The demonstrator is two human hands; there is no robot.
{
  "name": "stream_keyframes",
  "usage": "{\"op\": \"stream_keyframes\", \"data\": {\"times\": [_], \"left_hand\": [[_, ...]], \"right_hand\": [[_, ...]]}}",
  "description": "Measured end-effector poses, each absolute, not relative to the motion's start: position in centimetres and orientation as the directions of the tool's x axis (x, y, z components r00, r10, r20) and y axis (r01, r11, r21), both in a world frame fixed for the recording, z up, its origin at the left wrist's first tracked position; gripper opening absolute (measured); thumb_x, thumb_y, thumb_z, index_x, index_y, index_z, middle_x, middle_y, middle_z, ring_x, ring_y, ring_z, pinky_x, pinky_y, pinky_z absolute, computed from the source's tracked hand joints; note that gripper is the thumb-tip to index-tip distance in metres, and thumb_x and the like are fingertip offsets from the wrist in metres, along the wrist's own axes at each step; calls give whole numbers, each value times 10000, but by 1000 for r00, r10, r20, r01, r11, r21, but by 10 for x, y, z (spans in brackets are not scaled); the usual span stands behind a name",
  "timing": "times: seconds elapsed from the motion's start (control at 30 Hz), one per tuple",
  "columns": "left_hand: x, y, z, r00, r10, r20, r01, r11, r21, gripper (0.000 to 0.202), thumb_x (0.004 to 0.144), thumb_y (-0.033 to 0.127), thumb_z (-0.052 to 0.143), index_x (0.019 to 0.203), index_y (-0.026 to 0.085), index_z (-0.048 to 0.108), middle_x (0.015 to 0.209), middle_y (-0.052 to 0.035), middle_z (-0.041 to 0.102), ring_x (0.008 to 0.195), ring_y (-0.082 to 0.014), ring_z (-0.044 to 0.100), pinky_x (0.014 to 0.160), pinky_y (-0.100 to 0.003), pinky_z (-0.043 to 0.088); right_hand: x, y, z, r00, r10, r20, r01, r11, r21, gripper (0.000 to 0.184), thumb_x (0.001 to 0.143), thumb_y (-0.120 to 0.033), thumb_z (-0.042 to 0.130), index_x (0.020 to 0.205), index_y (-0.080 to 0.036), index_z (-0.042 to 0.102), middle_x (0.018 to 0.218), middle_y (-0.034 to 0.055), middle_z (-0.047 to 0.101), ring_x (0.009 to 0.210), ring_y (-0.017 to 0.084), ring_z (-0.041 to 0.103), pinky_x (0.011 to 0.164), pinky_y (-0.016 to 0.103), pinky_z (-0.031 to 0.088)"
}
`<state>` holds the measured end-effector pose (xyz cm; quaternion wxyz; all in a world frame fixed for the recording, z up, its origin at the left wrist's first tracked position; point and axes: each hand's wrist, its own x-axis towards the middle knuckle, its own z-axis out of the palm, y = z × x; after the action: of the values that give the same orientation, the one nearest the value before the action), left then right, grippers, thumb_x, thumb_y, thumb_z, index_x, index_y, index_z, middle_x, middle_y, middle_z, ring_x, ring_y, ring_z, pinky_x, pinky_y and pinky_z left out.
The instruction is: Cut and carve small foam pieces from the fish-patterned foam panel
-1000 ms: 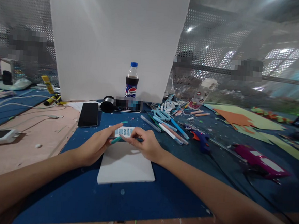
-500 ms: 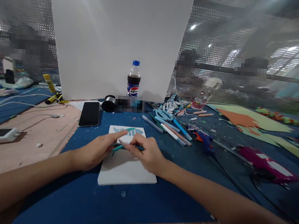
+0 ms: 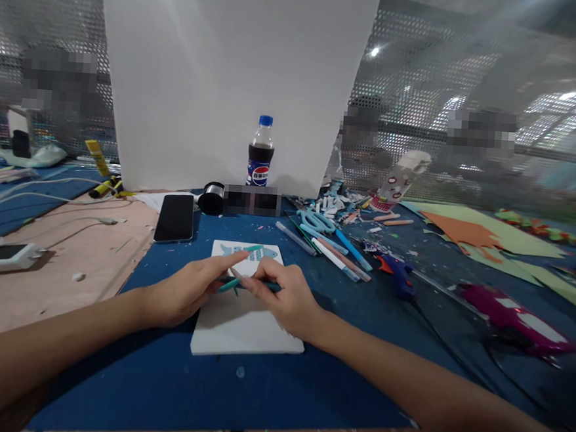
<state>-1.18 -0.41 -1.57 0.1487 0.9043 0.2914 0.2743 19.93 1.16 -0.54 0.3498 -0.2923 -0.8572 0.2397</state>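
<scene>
My left hand (image 3: 188, 292) and my right hand (image 3: 285, 297) meet over a white board (image 3: 245, 328). A thin teal strip (image 3: 228, 285) runs between them. My left thumb and lower fingers close on its left end, while the left index finger stretches forward. The right thumb and index finger pinch at the strip, and a dark teal length shows behind that hand. On the board's far part is a light blue fish shape (image 3: 266, 253) with small patterned marks. A short green-teal piece (image 3: 254, 248) lies by the left index fingertip.
Beyond the board stand a cola bottle (image 3: 261, 155) and a black spool (image 3: 211, 199). A phone (image 3: 175, 218) lies left. To the right are blue scissors (image 3: 317, 221), several coloured sticks (image 3: 334, 257), a blue glue gun (image 3: 398, 275), a magenta corded tool (image 3: 518, 316) and coloured sheets (image 3: 464, 235).
The teal strip between my hands has turned slightly. The hands keep nearly the same pose, and the whole view has shifted a little.
</scene>
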Motion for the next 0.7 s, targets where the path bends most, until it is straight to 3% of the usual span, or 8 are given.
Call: {"op": "stream_keyframes", "data": {"times": [0.1, 0.23, 0.37, 0.5, 0.6, 0.7], "left_hand": [[-9, -2, -19, 619, 661, 424, 508, -749, 426, 607, 848, 70, 268, 1389, 241, 52, 1100, -107, 544, 933, -180, 572, 773, -329, 499], [-6, 2, -23, 531, 698, 480, 567, -714, 411, 593, 863, 164, 327, 1364, 171, 10, 959, -89, 505, 784, -161, 553, 702, -336, 505], [-5, 4, -21, 448, 714, 538, 618, -682, 391, 383, 877, 218, 362, 1220, 156, 206, 798, -11, 441, 756, -160, 518, 768, -372, 461], [-6, 2, -12, 571, 757, 318, 636, -653, 411, 230, 900, 236, 310, 1117, 161, 316, 770, -6, 463, 683, -151, 512, 683, -296, 434], [-6, -2, -5, 698, 702, 144, 610, -687, 395, 272, 882, 216, 328, 1149, 168, 350, 782, -19, 521, 652, -149, 509, 603, -248, 385], [-6, -4, -4, 722, 682, 121, 600, -703, 381, 195, 869, 243, 369, 1044, 164, 405, 726, -13, 525, 624, -152, 495, 563, -236, 346]], "right_hand": [[203, 22, -4, -633, 595, 495, 346, 790, -506, 291, 885, -353, 422, 652, -178, 411, 507, -50, 378, 445, 71, 345, 479, 204, 252], [213, 40, 1, -646, 544, 536, 440, 839, -321, 308, 904, -376, 371, 718, -161, 490, 566, -6, 489, 482, 90, 430, 493, 214, 251], [228, 62, 5, -515, 644, 566, 691, 702, -172, 310, 908, -360, 360, 718, -157, 499, 597, 24, 535, 523, 120, 475, 507, 230, 251], [241, 84, 4, -346, 832, 433, 881, 447, -155, 229, 880, -329, 424, 785, -154, 538, 629, 42, 559, 593, 162, 506, 539, 248, 293], [248, 94, 2, -349, 809, 474, 896, 436, -84, 263, 869, -371, 431, 772, -159, 552, 787, 88, 569, 796, 210, 522, 641, 275, 365], [255, 100, 2, -293, 766, 572, 934, 357, 1, 221, 860, -330, 452, 854, -137, 559, 946, 139, 536, 958, 262, 468, 774, 336, 377]]}}
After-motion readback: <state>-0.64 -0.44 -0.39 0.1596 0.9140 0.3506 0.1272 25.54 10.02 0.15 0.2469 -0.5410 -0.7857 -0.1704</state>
